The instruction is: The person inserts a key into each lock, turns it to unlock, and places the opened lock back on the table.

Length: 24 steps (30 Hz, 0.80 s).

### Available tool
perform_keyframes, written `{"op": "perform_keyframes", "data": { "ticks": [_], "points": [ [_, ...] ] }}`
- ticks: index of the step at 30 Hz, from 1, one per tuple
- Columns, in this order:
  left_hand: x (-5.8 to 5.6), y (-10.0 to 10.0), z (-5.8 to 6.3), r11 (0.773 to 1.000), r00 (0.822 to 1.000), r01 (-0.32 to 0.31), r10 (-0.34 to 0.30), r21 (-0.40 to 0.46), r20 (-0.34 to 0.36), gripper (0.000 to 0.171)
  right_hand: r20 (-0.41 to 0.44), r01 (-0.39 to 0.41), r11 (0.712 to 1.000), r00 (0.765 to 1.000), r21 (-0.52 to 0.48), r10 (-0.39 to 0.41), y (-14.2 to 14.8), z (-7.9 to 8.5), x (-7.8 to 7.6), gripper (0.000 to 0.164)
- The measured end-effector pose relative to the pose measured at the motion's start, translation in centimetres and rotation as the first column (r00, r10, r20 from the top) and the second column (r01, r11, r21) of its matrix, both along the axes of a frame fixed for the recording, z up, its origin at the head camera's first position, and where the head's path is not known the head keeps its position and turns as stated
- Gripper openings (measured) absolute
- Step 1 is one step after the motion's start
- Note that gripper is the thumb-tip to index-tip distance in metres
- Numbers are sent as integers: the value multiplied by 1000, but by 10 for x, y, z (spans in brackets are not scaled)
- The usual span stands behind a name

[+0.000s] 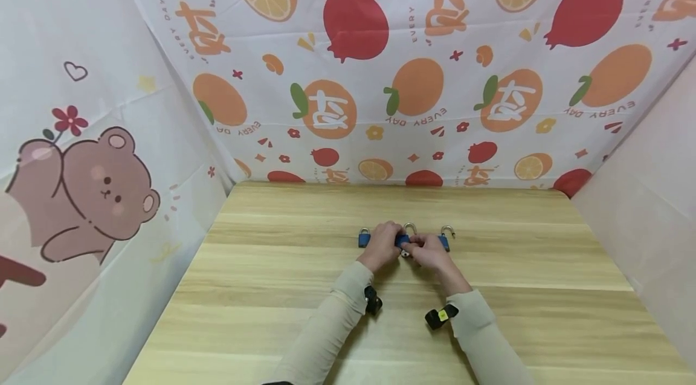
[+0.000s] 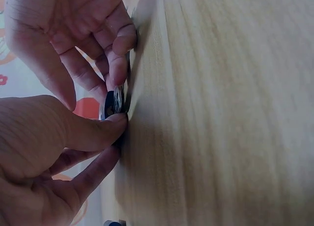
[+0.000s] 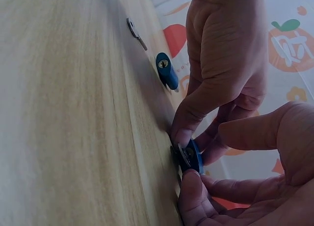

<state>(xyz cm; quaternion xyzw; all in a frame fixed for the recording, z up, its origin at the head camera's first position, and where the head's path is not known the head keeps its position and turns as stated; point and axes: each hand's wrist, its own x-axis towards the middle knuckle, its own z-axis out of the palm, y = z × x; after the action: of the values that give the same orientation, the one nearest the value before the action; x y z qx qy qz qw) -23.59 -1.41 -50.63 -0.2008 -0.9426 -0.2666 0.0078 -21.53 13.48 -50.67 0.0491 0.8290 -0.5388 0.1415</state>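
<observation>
On the wood-grain tabletop (image 1: 489, 312), seen from my head, a middle blue padlock (image 1: 402, 240) sits between my left hand (image 1: 383, 246) and my right hand (image 1: 431, 251), its silver shackle (image 1: 410, 227) showing beyond my fingers. A silver key (image 1: 405, 254) pokes out on the side nearest me. Just beside my left knuckles is a left blue padlock (image 1: 364, 239); past my right hand lies a right blue padlock (image 1: 444, 243), its shackle swung open. Black wrist cameras (image 1: 373, 300) hang at the cuffs of my pale sleeves (image 1: 326, 324). A fruit-print cloth (image 1: 424, 155) rises behind the table, and a cartoon bear (image 1: 109, 179) decorates the cloth on my left.

From my left wrist, I can see that hand's thumb and finger pinching the middle blue padlock low against the wood. My right fingers are bent, with one tip against the key's rounded head; part of the left blue padlock peeks in at the bottom edge.

From my right wrist, the key's head stands at the padlock's near end, with fingertips of both hands close around it. I can't tell whether my right fingers actually grasp key or lock. Farther along, the left blue padlock shows its brass keyhole, and a loose key (image 3: 137, 34) lies near it on the wood.
</observation>
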Motion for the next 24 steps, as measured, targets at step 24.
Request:
{"op": "perform_keyframes", "data": {
  "ticks": [24],
  "points": [
    [6,2,-2,998,998,-54,52,-38,-44,36,-55,-14,996,998,83,19,-2,-10,4,50]
  ]
}}
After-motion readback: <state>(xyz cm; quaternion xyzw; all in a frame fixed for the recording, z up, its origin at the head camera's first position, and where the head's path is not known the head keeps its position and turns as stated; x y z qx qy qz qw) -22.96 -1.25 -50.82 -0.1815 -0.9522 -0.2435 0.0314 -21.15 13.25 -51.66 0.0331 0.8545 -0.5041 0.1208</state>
